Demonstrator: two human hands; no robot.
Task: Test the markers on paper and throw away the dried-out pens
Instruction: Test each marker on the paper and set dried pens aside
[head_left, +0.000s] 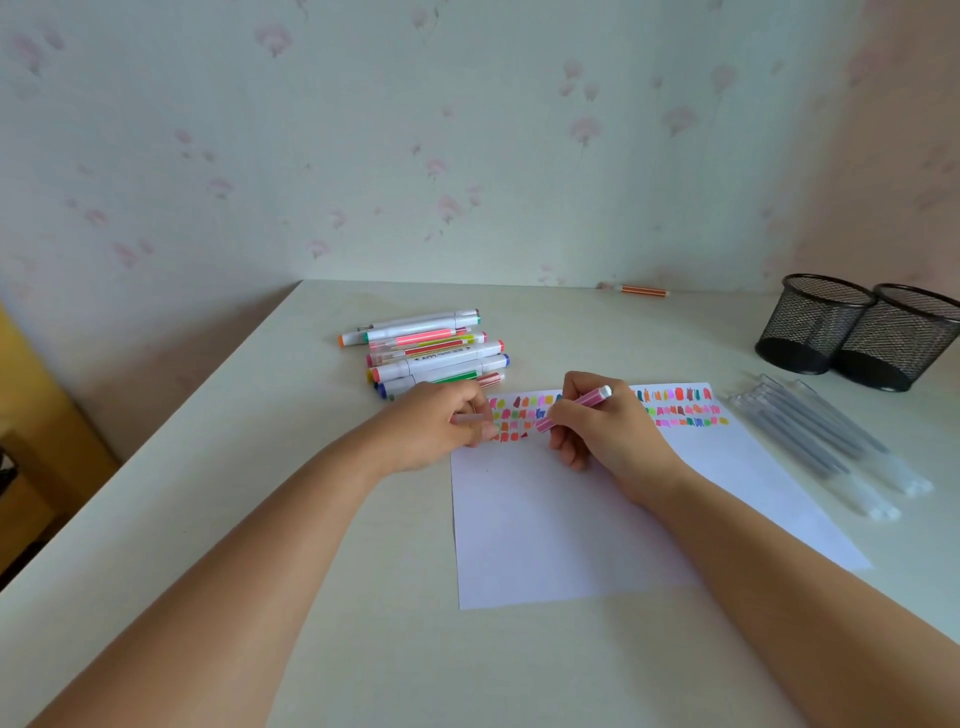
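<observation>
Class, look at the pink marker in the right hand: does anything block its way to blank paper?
Nothing visible does. The right hand grips the pink marker over the colour swatches; the paper just below them is bare.

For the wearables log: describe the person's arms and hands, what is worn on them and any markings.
Both arms are bare: no sleeve shows on the left forearm or the right forearm. The left hand and the right hand wear no gloves, and no ring, watch, bracelet or marking is visible. The left hand is slightly blurred, so small details there are uncertain.
</observation>
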